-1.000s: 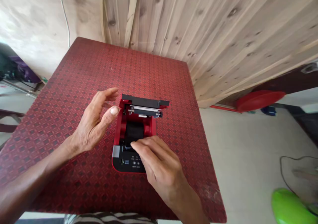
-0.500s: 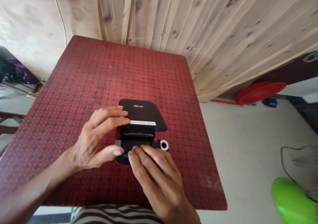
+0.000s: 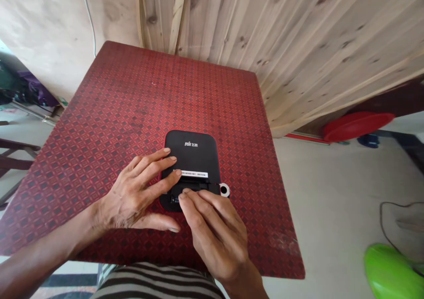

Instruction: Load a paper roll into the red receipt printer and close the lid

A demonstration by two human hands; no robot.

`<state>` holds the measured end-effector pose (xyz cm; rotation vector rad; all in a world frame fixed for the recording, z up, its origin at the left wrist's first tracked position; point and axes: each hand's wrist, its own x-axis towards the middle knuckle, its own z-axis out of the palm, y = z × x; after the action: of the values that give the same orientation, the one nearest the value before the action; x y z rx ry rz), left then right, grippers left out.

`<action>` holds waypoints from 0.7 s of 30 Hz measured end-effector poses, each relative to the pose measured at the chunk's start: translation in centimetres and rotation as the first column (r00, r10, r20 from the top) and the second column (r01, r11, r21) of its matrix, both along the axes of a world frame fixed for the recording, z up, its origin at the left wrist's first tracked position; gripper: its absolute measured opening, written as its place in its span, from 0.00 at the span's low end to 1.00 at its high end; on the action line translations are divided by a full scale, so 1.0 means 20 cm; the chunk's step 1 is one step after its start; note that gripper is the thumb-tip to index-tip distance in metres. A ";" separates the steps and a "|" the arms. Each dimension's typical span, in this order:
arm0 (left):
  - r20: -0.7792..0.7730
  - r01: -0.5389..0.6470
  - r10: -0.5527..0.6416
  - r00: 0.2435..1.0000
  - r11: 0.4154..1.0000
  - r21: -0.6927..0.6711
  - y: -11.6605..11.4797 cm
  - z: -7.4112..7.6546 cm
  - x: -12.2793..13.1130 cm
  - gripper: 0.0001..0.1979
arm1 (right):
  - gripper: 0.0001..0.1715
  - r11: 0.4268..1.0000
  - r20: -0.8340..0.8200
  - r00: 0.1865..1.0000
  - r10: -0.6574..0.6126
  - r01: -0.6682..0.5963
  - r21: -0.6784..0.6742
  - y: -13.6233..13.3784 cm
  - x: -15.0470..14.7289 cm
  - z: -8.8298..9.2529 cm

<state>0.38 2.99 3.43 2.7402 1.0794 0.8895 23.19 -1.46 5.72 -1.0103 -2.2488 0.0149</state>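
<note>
A small black receipt printer with a red rim and a FEIE logo lies on the red table in front of me. A white printed label crosses its cover. My left hand rests its spread fingertips on the cover's left side; the thumb stays apart, over the table. My right hand has its fingers together on the dark near section of the printer, hiding much of it. Its thumb is out of sight. A white ring with a dark centre sticks out at the printer's right side.
The table has a patterned red top and meets a wooden plank wall at the back. To the right on the floor are a red basin and a bright green object. Dark wooden furniture stands left.
The printer's cover was tilted up with a gap beneath; now it lies nearly flat. My left fingers have spread further over it. My right hand stays at the near part.
</note>
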 end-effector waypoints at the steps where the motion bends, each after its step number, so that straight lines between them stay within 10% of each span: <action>1: -0.023 0.004 -0.004 1.000 1.000 0.013 0.00 0.01 0.00 0.41 | 0.15 1.000 -0.003 1.000 0.002 -0.002 -0.005 0.00 0.00 0.00; 15: -0.011 0.043 -0.044 0.999 0.997 -0.056 0.02 0.02 0.00 0.37 | 0.20 0.997 -0.078 0.994 -0.074 0.073 -0.013 -0.01 0.05 0.00; 21: 0.185 -0.096 0.100 0.978 0.995 -0.028 -0.07 0.00 -0.02 0.34 | 0.27 0.918 -0.219 0.906 -0.363 0.388 0.083 0.05 0.27 -0.01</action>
<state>0.01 1.63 3.37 2.5454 1.1877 1.1161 28.54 -0.38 5.55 -1.2980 -1.8198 -0.1830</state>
